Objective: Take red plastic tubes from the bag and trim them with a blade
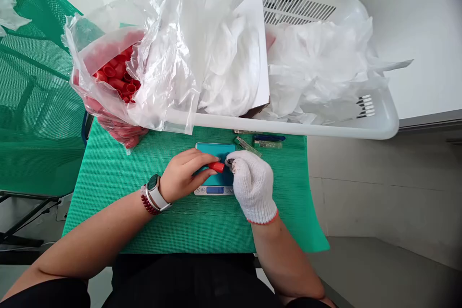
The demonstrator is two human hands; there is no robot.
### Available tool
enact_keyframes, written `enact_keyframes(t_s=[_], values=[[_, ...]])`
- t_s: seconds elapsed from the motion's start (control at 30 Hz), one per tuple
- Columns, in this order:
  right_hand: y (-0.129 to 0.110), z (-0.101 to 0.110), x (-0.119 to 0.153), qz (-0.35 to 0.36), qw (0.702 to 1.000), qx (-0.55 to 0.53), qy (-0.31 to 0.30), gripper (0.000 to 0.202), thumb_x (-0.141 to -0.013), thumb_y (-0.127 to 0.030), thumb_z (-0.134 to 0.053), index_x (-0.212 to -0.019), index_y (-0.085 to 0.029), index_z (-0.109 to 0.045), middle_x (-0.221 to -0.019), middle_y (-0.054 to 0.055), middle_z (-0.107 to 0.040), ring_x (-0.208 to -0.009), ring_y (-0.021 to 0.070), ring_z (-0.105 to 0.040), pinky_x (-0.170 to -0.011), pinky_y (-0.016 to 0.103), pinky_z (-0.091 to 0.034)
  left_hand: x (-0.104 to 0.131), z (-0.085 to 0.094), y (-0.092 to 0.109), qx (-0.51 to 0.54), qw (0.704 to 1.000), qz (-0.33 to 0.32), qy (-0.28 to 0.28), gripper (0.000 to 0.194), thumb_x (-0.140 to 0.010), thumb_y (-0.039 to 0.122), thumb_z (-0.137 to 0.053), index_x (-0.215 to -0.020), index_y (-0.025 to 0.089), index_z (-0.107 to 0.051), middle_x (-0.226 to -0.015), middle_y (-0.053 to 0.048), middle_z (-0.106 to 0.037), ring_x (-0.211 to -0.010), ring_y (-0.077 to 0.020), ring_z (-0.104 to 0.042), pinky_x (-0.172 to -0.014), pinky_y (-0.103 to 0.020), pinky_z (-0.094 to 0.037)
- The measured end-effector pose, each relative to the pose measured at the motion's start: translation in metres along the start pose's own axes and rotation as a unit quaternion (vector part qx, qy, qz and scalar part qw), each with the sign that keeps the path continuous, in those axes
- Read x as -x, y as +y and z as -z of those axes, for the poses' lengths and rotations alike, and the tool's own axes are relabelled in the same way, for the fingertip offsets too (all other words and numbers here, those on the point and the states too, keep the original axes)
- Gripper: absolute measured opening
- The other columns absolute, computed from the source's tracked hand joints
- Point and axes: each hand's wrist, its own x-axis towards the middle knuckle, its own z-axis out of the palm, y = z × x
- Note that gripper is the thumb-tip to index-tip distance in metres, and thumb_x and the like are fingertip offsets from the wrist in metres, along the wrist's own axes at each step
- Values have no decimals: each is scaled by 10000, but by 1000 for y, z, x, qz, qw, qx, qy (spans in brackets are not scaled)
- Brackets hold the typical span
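Between the thumb and fingers of my left hand (189, 171) is a red plastic sleeve (217, 167), its end pointing right. My right hand (250, 180), in a white knit glove, pinches a small black piece (230, 161) close to the sleeve's end; most of that piece is hidden by the glove. Both hands are over a small digital scale (212, 148) with a blue top, and its lit display (215, 190) shows digits too small to read. A clear bag (108, 110) full of red sleeves (117, 74) leans at the far left of the table.
A large white plastic basket (288, 129) with crumpled clear bags (321, 67) and a white cardboard flap (254, 43) spans the table's far edge. Behind the scale lie a green-ended clear knife (247, 146) and a dark blue one (269, 138). Green mesh covers the table (144, 231).
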Motion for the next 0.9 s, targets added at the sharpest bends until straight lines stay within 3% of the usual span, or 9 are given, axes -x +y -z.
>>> enact_keyframes(t_s=[0.2,0.43,0.67,0.9], values=[[-2,-1,7,10,999,-28,-39,299,-961,-264,-393,-862,-177,-661,-798,60,-678,-736,187,-610,-682,332,-463,1,1,0,-6,1000,24,18,194,-953,257,-602,-1134,189,-606,-975,-67,-758,-830,-169,-701,-738,-303,-569],[2,-1,1,-33,998,-61,-7,329,-972,-294,-381,-860,-185,-671,-836,61,-697,-755,183,-646,-712,326,-510,1,1,1,-9,1000,5,8,195,-956,266,-593,-1138,197,-602,-987,-69,-755,-833,-170,-698,-747,-306,-573],[7,-2,10,-70,992,-96,-31,339,-960,-338,-393,-848,-190,-677,-824,67,-688,-759,195,-649,-672,323,-518,3,2,-1,-14,999,21,28,165,-957,279,-592,-1095,189,-576,-954,-65,-743,-822,-163,-693,-724,-290,-565],[9,-4,12,-176,942,-287,4,319,-931,-316,-416,-774,-196,-665,-748,29,-640,-641,141,-581,-549,257,-464,2,1,4,5,1000,8,22,172,-953,272,-602,-1101,186,-588,-946,-66,-747,-807,-163,-694,-725,-293,-562]])
